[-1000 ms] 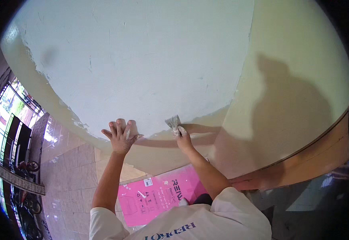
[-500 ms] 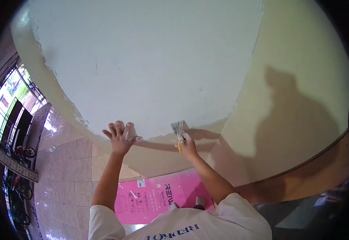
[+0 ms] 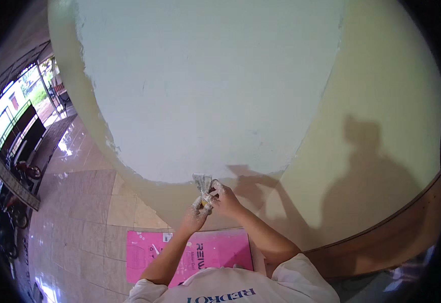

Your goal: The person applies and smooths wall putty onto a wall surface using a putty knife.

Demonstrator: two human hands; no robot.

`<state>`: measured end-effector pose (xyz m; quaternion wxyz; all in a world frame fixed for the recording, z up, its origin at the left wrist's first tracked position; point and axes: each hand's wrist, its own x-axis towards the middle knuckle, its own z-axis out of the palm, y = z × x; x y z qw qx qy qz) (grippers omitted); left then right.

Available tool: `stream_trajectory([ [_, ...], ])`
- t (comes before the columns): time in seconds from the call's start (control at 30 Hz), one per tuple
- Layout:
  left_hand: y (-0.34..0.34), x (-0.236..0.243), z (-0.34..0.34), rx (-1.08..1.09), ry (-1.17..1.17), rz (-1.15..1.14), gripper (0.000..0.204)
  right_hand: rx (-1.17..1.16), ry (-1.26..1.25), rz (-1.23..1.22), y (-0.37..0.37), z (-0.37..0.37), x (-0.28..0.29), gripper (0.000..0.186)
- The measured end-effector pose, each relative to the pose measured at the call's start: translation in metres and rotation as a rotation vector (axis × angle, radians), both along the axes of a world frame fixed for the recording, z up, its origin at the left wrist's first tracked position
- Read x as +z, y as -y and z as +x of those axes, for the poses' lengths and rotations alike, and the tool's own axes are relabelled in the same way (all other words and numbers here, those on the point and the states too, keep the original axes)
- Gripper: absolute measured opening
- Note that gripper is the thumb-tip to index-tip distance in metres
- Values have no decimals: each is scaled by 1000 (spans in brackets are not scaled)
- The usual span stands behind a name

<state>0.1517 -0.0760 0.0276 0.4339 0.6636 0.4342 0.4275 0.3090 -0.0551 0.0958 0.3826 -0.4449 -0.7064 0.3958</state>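
Note:
Both my hands meet low in front of the wall around a putty knife (image 3: 202,181), whose wide grey blade points up and is smeared with pale filler. My left hand (image 3: 195,216), dusted white, is closed around its yellow handle. From the right, my right hand (image 3: 225,200) closes on the same tool near the base of the blade, its fingers partly hidden. Behind them the wall bears a broad white coat (image 3: 205,91) with ragged edges. The blade's tip sits close to the coat's lower edge; whether it touches cannot be told.
Flat on the tiled floor (image 3: 89,202) lies a pink printed cardboard sheet (image 3: 137,247), below my arms. Cream wall (image 3: 382,101) with my shadow continues at the right, above a brown base strip (image 3: 382,242). Motorcycles (image 3: 21,214) stand by the railing at the far left.
My left hand has left the wall, where it lay spread, and joined the putty knife. My right hand has moved left and down with the tool. The view has shifted a little.

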Motion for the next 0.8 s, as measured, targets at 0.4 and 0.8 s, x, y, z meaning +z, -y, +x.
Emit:
stream_trajectory([
  [0.4,15,-90,-20,251,66,-265,24,-595,724,1503,-121,48,199,45],
  [0.8,-42,-146,7,326,336,-228,32,-671,848,1363,-130,44,194,60],
])
